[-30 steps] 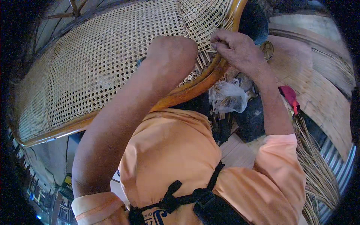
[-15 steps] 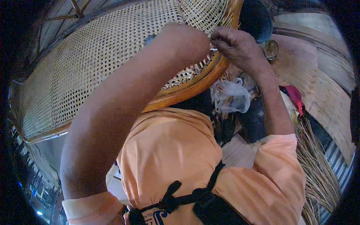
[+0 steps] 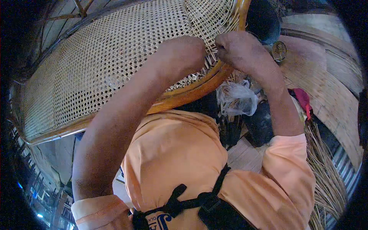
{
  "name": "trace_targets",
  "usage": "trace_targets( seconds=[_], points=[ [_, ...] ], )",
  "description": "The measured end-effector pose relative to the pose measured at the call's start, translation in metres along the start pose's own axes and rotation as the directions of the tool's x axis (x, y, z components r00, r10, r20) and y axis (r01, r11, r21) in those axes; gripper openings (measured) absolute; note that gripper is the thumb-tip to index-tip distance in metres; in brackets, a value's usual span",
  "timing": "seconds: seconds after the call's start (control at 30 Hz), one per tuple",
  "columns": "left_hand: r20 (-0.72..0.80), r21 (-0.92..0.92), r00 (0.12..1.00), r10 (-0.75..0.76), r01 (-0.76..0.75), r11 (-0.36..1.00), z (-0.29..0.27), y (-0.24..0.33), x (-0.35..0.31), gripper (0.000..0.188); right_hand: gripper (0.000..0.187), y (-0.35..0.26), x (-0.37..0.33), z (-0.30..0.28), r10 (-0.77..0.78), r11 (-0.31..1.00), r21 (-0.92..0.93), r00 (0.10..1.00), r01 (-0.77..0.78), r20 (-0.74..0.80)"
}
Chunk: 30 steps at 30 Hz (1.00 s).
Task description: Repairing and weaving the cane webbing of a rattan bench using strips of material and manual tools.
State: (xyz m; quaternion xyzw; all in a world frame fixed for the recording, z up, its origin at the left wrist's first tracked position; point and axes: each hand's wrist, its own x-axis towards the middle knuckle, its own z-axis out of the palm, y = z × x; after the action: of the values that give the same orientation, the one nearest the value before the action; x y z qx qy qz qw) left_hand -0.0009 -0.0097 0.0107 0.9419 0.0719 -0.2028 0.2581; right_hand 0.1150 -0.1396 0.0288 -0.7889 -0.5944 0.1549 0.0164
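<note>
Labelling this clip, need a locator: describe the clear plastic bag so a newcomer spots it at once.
Start at the large woven cane panel and follow its orange-brown frame to the curved corner by the right hand. Just below that corner in the picture sits the crumpled plastic bag. It is whitish and see-through, unlike the dark shapes beside it.

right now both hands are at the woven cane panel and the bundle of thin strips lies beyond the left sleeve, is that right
Not quite: in the head view, the bundle of thin strips lies beyond the right sleeve, not the left. The rest is correct: the left hand and right hand are both at the woven cane panel.
</note>
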Motion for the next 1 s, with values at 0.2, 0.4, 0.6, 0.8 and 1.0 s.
trace_targets(
  seconds=[0.2, 0.4, 0.6, 0.8, 1.0],
  points=[
    [-0.21, 0.019, 0.978, -0.009, 0.013, 1.0, 0.01, -0.003, -0.021, 0.019, 0.015, -0.009, 0.009, -0.003, -0.005, 1.0, 0.003, 0.999, 0.005, 0.038],
    [-0.194, 0.023, 0.981, 0.01, -0.006, 1.0, 0.012, 0.001, -0.018, 0.019, 0.015, -0.006, 0.008, -0.008, 0.055, 0.998, -0.026, 0.994, -0.053, 0.093],
    [-0.181, -0.011, 0.981, -0.062, 0.061, 0.998, 0.013, 0.002, -0.018, 0.021, 0.015, -0.016, 0.007, 0.006, 0.07, 0.983, -0.169, 0.998, -0.068, 0.008],
    [-0.168, 0.014, 0.979, -0.118, 0.122, 0.992, 0.004, -0.004, -0.014, 0.022, 0.013, -0.029, 0.007, 0.008, 0.021, 0.982, -0.187, 0.999, -0.03, -0.047],
    [-0.136, -0.013, 0.979, -0.152, 0.152, 0.988, 0.002, -0.012, -0.017, 0.024, 0.019, -0.021, -0.01, 0.019, -0.077, 0.987, -0.158, 0.946, 0.028, -0.314]
  ],
)
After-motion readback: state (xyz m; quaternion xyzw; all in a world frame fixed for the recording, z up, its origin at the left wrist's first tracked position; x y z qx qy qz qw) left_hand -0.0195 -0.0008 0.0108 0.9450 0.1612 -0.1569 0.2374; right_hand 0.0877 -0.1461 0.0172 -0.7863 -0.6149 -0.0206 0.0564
